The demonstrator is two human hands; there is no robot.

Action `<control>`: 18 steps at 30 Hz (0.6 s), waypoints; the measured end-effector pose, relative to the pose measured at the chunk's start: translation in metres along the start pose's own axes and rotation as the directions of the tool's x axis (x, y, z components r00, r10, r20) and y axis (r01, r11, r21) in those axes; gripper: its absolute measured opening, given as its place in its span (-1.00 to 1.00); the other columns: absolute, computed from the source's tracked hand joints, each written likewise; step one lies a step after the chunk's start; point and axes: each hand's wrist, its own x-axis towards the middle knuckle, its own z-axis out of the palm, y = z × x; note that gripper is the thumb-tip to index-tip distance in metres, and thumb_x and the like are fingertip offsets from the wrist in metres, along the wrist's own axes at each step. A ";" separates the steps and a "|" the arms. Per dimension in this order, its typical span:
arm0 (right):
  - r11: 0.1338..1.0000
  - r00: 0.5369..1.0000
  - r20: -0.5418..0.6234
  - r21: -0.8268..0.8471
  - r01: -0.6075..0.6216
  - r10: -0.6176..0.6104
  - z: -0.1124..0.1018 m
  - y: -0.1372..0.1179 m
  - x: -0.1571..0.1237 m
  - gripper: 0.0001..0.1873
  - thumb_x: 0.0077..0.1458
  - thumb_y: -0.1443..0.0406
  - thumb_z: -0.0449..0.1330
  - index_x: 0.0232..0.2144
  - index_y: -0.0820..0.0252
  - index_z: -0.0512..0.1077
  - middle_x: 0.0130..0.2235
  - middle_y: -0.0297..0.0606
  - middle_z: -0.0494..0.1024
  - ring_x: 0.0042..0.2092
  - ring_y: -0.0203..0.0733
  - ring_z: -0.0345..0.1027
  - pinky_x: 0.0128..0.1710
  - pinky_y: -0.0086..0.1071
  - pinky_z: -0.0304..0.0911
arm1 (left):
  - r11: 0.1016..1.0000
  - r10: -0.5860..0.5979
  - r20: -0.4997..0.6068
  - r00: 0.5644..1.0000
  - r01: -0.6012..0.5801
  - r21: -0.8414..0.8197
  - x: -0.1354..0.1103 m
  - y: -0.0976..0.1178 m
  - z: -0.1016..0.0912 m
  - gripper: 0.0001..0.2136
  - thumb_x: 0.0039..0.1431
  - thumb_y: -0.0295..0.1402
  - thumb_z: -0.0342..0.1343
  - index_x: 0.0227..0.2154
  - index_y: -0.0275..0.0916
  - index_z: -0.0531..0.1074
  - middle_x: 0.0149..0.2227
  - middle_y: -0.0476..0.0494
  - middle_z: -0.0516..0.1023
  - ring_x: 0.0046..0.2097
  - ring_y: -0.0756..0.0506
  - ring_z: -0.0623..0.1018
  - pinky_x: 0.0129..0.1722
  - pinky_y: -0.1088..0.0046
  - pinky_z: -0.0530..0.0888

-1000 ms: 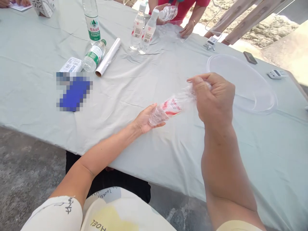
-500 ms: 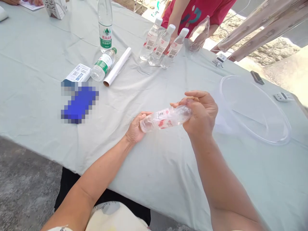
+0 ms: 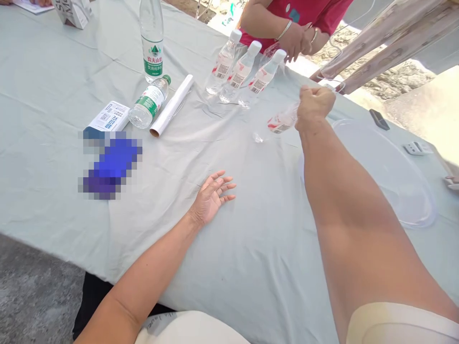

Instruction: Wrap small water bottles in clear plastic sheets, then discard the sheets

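My right hand (image 3: 314, 106) is closed round the top of a small clear water bottle (image 3: 281, 123) with a red and white label. The bottle hangs tilted, its bottom just above the pale green tablecloth (image 3: 229, 239). My arm is stretched far forward toward three upright small bottles (image 3: 244, 69) with white caps. My left hand (image 3: 212, 195) rests on the cloth nearer to me, fingers spread, holding nothing.
A clear plastic tray (image 3: 394, 167) lies at the right. A tall green-labelled bottle (image 3: 152, 40), a lying bottle (image 3: 148, 101), a roll of film (image 3: 172, 106) and a box (image 3: 109, 117) sit at the left. Another person's hands (image 3: 297, 40) are across the table.
My left hand let go of the bottle and dropped flat to the cloth. My right hand carried the bottle forward toward the three upright bottles.
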 end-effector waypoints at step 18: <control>0.965 0.964 0.052 -0.011 -0.262 0.262 -0.114 0.036 -0.034 -0.62 0.37 0.20 -0.02 0.11 0.28 0.33 0.01 -0.03 0.43 -0.15 -0.29 0.27 -0.05 -0.21 0.21 | 0.995 -0.001 0.016 1.000 -0.001 0.100 -0.001 0.002 -0.002 -0.66 0.10 -0.31 0.29 -0.05 -0.16 0.43 -0.09 -0.13 0.57 -0.04 -0.11 0.56 -0.06 0.32 0.44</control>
